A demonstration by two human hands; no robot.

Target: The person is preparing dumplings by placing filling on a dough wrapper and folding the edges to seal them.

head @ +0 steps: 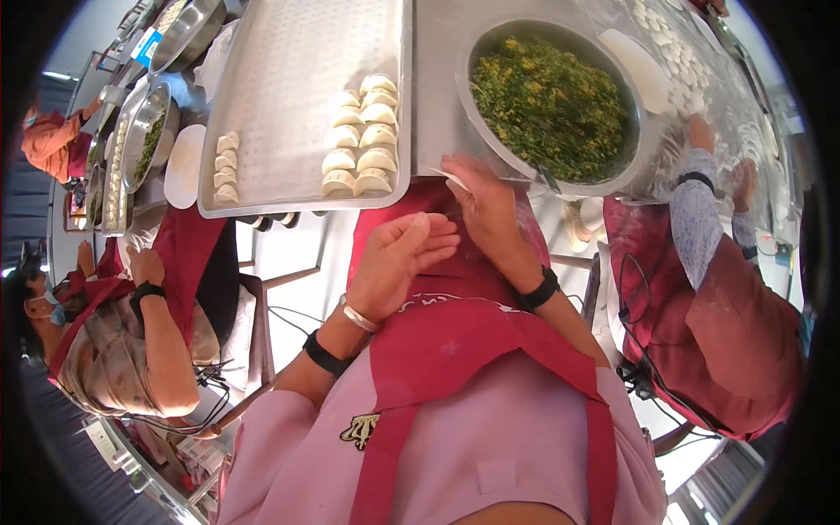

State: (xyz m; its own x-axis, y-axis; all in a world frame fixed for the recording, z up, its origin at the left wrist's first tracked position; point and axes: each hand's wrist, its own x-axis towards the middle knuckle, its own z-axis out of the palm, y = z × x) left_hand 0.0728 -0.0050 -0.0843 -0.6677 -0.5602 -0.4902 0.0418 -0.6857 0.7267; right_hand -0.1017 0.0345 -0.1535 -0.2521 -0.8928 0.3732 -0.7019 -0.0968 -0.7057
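My right hand [482, 207] grips a thin white dumpling wrapper [451, 177], seen nearly edge-on at the fingertips, beside the table's near edge. Lower and to the left, my left hand [401, 259] is cupped with the palm turned up; I see nothing in it. Both are above my red apron [453, 335]. Ahead on the left lies a large metal tray [295, 85], with two columns of folded dumplings [359, 141] along its right side and several smaller ones [226, 167] at its left. Ahead on the right stands a steel bowl [464, 98] of chopped green and yellow filling [548, 108], a utensil handle [548, 178] at its near rim.
A co-worker's hand [701, 134] is at the floury table on the right, near many dough pieces [676, 59] and a white oval board [635, 69]. Another co-worker [141, 328] sits left, by a second filling bowl [167, 125] and a white board [186, 167]. Cables [213, 380] hang near both.
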